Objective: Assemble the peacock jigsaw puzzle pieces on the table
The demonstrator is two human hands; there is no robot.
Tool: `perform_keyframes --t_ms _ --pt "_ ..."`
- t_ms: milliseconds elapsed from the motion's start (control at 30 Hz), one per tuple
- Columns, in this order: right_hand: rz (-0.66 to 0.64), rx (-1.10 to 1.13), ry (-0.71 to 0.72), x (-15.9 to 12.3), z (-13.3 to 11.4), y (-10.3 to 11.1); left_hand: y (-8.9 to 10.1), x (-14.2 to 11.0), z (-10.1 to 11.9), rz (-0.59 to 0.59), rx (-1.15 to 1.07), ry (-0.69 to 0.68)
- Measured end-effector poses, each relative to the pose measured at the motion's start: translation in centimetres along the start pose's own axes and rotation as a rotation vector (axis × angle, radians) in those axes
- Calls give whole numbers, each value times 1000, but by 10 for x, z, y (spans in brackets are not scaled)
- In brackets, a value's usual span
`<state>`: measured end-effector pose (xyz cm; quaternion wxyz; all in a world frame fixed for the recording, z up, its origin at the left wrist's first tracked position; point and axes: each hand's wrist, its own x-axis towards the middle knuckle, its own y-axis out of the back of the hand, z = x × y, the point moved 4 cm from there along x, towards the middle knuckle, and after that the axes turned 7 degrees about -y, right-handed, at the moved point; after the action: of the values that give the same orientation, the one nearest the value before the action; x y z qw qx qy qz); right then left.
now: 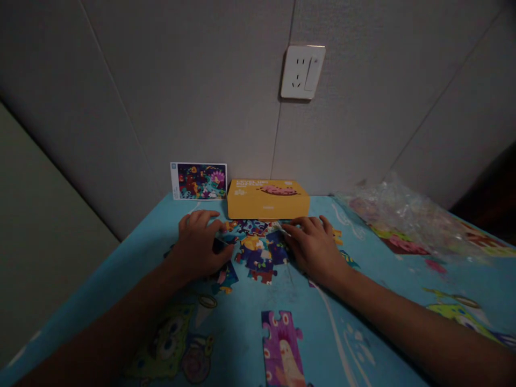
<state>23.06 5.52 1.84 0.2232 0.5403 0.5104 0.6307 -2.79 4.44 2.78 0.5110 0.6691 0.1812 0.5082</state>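
Note:
A heap of loose jigsaw pieces (258, 250), dark blue with orange and teal, lies on the blue cartoon-print cloth (242, 333). My left hand (201, 244) rests at the heap's left side, thumb apart from the fingers, with pieces partly hidden beneath it. At the right side, my right hand (312, 244) has its fingers spread and bent, the fingertips touching the heap's edge. Whether a small piece sits under those fingertips is hard to see. Closer to me lies a joined purple puzzle section (281, 349), cut off by the bottom of the view.
Behind the heap stands a yellow puzzle box (268, 207). A picture card (199, 181) leans against the wall to its left. Crumpled clear plastic (415, 215) lies over colourful printed sheets at the right. The wall carries a white socket (303, 72).

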Motion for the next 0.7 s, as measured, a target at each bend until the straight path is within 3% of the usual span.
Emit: perform_keyframes --t_ms 100,167,267,367,467,700 --pt "-63 26 30 -1 -9 2 -7 -2 -8 -1 52 72" --pt "-90 97 138 -3 -20 7 -10 -2 -9 8 43 91" --pt "-141 172 290 -7 -32 12 -11 -2 0 -14 -56 -18" --pt "-144 138 215 -6 -31 10 -13 -5 17 -79 -152 -215" --pt "-111 108 132 -5 -26 8 -16 -8 25 -127 -204 -282" --pt "-225 291 351 -11 -42 9 -15 -5 24 -150 -278 -229"
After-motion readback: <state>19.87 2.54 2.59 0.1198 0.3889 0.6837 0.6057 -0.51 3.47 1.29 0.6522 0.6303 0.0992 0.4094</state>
